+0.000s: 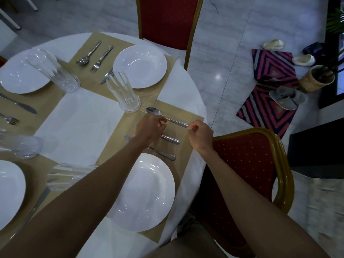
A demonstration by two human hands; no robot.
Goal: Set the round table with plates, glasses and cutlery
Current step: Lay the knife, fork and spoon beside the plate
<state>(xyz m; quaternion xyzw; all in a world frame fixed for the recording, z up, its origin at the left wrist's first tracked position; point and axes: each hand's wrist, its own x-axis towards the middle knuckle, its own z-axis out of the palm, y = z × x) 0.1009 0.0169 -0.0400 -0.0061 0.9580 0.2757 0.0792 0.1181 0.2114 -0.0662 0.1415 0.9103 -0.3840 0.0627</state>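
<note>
On the near placemat (188,116) a spoon (157,111) lies crosswise at the far edge. My left hand (150,126) pinches its neck and my right hand (202,135) pinches the tip of its handle. Just nearer lie a fork handle (171,140), its head hidden under my left hand, and a knife (164,155). A white plate (143,192) sits on the same mat below them. A tall glass (123,92) stands just beyond the spoon's bowl.
The other places on the round table (89,120) hold white plates (139,66) (22,75), glasses (54,71) (24,146) and cutlery. Red chairs stand at the far side (167,21) and right beside me (247,164). Slippers and a striped rug (268,107) lie on the floor.
</note>
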